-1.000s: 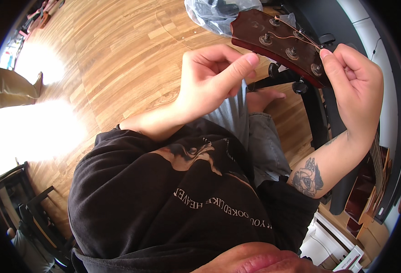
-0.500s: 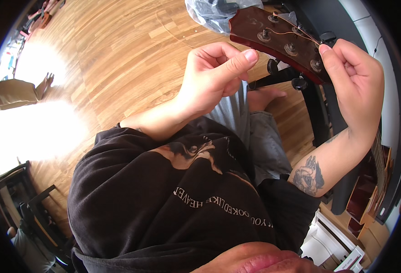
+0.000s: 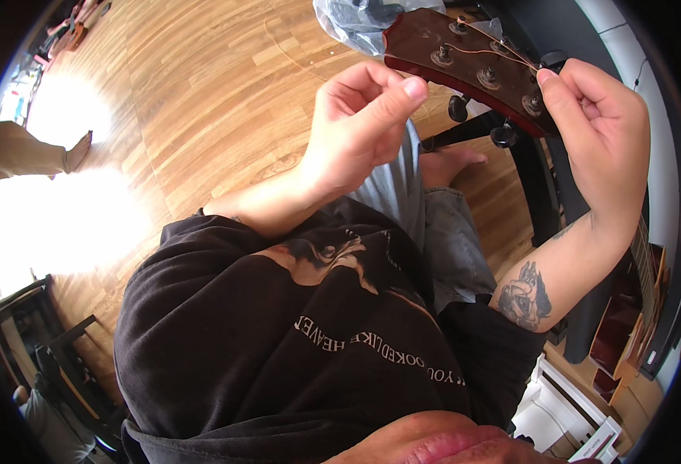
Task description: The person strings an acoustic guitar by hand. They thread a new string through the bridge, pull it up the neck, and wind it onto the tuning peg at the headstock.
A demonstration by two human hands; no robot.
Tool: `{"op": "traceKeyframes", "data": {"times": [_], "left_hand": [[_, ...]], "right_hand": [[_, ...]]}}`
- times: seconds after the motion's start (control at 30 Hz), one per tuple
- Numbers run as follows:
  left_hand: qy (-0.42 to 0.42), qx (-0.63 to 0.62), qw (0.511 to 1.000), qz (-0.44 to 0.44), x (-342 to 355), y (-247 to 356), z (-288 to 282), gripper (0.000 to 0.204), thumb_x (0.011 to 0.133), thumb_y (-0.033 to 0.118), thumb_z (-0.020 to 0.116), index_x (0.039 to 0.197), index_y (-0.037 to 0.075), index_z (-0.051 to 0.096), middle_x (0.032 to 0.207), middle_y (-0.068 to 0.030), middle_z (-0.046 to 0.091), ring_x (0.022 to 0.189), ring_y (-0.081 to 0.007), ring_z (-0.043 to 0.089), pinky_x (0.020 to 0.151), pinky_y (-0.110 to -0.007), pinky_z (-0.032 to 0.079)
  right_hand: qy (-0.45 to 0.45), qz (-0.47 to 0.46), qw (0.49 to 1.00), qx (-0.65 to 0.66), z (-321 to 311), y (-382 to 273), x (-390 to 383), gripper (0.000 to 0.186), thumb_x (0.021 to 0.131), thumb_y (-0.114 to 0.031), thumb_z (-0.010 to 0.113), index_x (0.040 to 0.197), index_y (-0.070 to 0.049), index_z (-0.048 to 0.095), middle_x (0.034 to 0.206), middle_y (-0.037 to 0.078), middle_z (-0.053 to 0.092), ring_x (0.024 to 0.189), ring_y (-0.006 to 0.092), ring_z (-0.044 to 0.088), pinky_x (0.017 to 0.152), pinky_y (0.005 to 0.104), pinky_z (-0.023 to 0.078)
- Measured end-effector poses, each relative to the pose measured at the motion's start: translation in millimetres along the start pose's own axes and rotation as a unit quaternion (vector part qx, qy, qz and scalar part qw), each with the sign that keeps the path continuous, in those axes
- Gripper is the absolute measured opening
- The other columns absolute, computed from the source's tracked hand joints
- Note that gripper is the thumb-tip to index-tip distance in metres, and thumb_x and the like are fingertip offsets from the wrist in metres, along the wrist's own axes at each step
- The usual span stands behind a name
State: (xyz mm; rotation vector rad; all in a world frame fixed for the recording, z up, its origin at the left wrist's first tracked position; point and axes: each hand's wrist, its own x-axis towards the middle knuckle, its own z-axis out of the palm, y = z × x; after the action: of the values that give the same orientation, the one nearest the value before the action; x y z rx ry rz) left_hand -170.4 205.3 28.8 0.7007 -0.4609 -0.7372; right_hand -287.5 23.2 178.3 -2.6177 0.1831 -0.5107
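Left hand (image 3: 356, 127) pinches the thin, springy guitar string (image 3: 487, 51) while right hand (image 3: 595, 131) closes around the stiff headstock (image 3: 464, 66); string looks kink-prone, so I'd hold it near the end.

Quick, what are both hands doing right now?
Left hand: thumb and forefinger pinched shut, apparently on a thin guitar string; too fine to be sure.
Right hand: curled closed beside the guitar headstock, fingers touching its edge near the tuning pegs.

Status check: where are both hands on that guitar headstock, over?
Left hand pinched shut beside the headstock, likely on a thin string. Right hand gripping the headstock's near end. Nothing blocking the tuning posts.
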Motion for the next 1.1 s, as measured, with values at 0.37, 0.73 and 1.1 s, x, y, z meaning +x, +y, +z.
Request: {"op": "traceKeyframes", "data": {"times": [0.37, 0.73, 1.1], "left_hand": [[-0.071, -0.161, 0.960, -0.220, 6, 20, -2, 0.037, 0.110, 0.034, 0.049, 0.091, 0.004, 0.060, 0.068, 0.0022, 0.047, 0.049, -0.0053, 0.031, 0.045, -0.021, 0.025], [-0.025, 0.420, 0.882, 0.212, 5, 18, -13, 0.020, 0.090, 0.009, 0.082, 0.082, 0.000, 0.066, 0.072, -0.0024, 0.066, 0.066, -0.0052, 0.061, 0.059, -0.022, 0.047], [-0.124, -0.362, 0.877, -0.289, -1, 10, -6, 0.030, 0.107, 0.032, 0.056, 0.089, 0.009, 0.062, 0.064, 0.0051, 0.052, 0.052, -0.0051, 0.043, 0.045, -0.025, 0.031]], "right_hand": [[0.019, -0.012, 0.998, -0.060, -1, 1, 3, 0.037, 0.099, -0.008, 0.065, 0.070, -0.002, 0.043, 0.065, -0.005, 0.032, 0.061, 0.0046, 0.026, 0.054, 0.0266, 0.022], [0.015, 0.060, 0.998, 0.001, -3, 0, 7, 0.040, 0.099, -0.017, 0.068, 0.068, -0.003, 0.048, 0.064, -0.006, 0.029, 0.061, 0.0049, 0.024, 0.055, 0.0266, 0.021], [0.084, 0.000, 0.989, -0.125, 4, -6, 7, 0.056, 0.097, -0.017, 0.075, 0.062, -0.007, 0.033, 0.063, -0.006, 0.021, 0.059, 0.0066, 0.018, 0.052, 0.0294, 0.016]]}}
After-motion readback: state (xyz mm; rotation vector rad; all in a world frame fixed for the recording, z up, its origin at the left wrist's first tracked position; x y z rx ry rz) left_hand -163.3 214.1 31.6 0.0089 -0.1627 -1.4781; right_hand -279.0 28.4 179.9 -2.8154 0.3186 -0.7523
